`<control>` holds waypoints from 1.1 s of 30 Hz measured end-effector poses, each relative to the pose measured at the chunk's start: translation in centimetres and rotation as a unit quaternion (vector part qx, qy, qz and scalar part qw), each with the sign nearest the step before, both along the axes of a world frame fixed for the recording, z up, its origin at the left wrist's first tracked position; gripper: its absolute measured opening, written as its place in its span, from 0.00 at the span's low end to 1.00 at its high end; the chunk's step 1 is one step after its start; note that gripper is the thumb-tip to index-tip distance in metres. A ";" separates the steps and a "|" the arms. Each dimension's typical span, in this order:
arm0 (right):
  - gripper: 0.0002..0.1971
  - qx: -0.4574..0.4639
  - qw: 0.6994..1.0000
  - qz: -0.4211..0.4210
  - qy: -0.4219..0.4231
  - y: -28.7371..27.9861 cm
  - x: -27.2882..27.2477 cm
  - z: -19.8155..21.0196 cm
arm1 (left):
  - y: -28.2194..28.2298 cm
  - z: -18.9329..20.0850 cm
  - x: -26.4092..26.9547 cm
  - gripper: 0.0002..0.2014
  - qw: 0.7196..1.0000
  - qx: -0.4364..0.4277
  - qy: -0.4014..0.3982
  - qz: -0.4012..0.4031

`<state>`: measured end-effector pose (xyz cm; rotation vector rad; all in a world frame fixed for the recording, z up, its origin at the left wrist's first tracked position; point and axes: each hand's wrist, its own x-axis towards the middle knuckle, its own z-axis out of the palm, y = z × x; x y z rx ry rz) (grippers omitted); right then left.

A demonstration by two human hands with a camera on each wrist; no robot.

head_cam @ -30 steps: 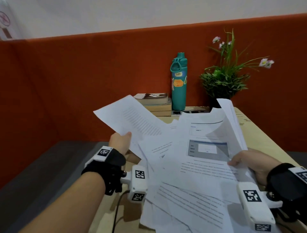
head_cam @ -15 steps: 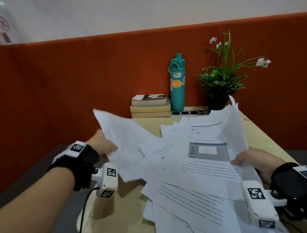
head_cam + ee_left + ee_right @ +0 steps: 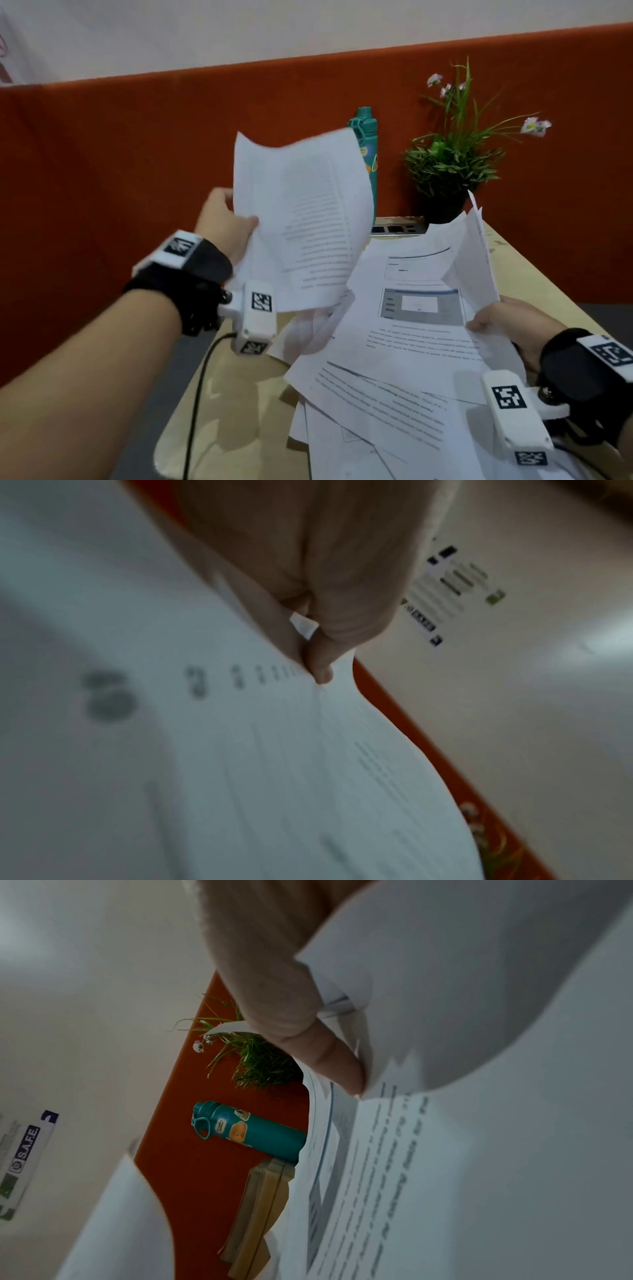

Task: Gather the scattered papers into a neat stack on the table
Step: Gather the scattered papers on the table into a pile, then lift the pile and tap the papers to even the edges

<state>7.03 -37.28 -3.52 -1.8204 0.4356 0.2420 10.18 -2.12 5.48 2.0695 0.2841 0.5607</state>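
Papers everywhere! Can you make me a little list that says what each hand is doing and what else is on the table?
left hand: pinches one printed sheet, lifted above the table
right hand: holds the edge of several loose papers
pile: messy, overlapping, not yet squared up
table: light wood
bottle: teal, upright by the orange wall, partly behind the lifted sheet
plant: green with small pink flowers, right of the bottle
books: stacked beside the bottle
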 end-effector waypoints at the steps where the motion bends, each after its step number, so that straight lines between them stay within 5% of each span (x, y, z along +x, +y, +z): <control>1: 0.14 0.001 1.000 0.000 0.000 -0.1 -0.1 0.0 | -0.3 -1.0 0.0 0.19 1.000 0.014 0.016 0.009; 6: 0.20 -0.013 1.000 0.001 0.014 0.4 -0.2 -0.1 | 1.6 1.6 0.3 0.20 0.988 -0.013 -0.134 0.079; 9: 0.18 -0.018 1.000 0.018 0.017 0.6 -0.3 0.1 | 1.6 3.3 0.2 0.20 0.988 0.013 -0.143 0.061; 13: 0.17 0.013 1.000 0.010 0.013 0.9 -0.4 0.3 | -2.0 -2.8 -0.1 0.19 0.995 0.093 -0.016 -0.005; 15: 0.26 0.040 0.999 -0.004 0.017 1.0 -0.2 0.1 | -3.5 -6.1 -0.3 0.21 0.987 0.117 0.100 -0.053; 18: 0.46 0.081 0.996 0.016 0.013 1.5 -0.4 0.8 | -4.5 -8.5 -0.6 0.27 0.924 0.209 0.289 -0.138; 20: 0.52 0.095 0.995 0.028 0.022 0.9 0.0 0.3 | -4.1 -8.6 -0.8 0.35 0.887 0.297 0.337 -0.106; 23: 0.36 0.056 0.996 0.052 0.037 1.7 -0.3 0.6 | -4.2 -7.8 -1.4 0.40 0.859 0.323 0.382 -0.110; 26: 0.24 0.038 0.996 0.079 0.036 2.5 -0.1 0.8 | -5.2 -7.8 -1.5 0.43 0.900 0.160 0.376 -0.148; 29: 0.23 0.033 0.997 0.041 0.048 1.7 0.4 0.4 | -4.2 -7.5 -1.4 0.48 0.934 -0.010 0.352 -0.061; 33: 0.17 0.008 0.995 0.056 0.078 1.6 -0.1 0.0 | -3.9 -8.8 -1.4 0.36 0.912 0.028 0.403 -0.068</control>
